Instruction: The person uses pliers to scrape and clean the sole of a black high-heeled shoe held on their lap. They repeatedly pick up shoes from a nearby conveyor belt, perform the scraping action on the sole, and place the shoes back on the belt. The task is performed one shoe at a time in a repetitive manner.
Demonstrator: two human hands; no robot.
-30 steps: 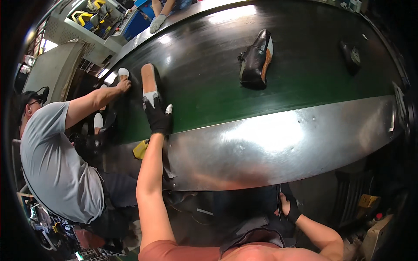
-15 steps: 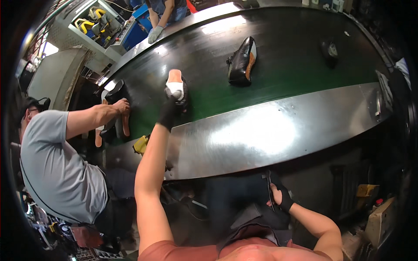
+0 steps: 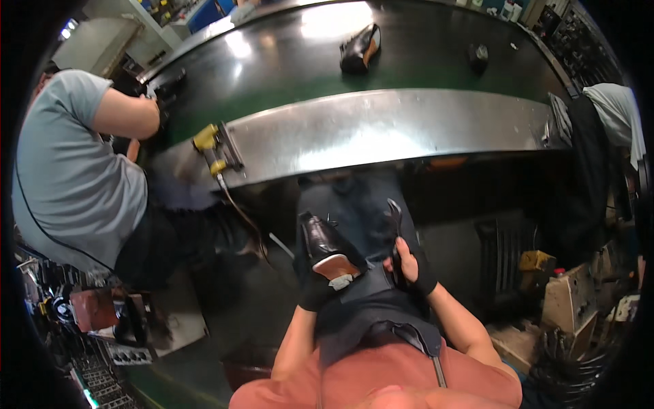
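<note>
One black shoe (image 3: pixel 320 235) is held over the lap; the left hand (image 3: pixel 323 286) has its grip closed on the shoe's near end. The right hand (image 3: pixel 407 264) has its grip closed around one dark tool (image 3: pixel 395 221). The desk (image 3: pixel 381 126) carries two items on its far part, a far shoe (image 3: pixel 357 54) and, right of it, a small dark item (image 3: pixel 478 58), plus one yellow tool (image 3: pixel 204 140) at left. One co-worker (image 3: pixel 78 177): left.

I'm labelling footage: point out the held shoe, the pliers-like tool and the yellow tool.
Held shoe (image 3: pixel 326 243): head view, on its black upper.
Pliers-like tool (image 3: pixel 396 221): head view, below its head.
Yellow tool (image 3: pixel 206 139): head view, on its body.
</note>
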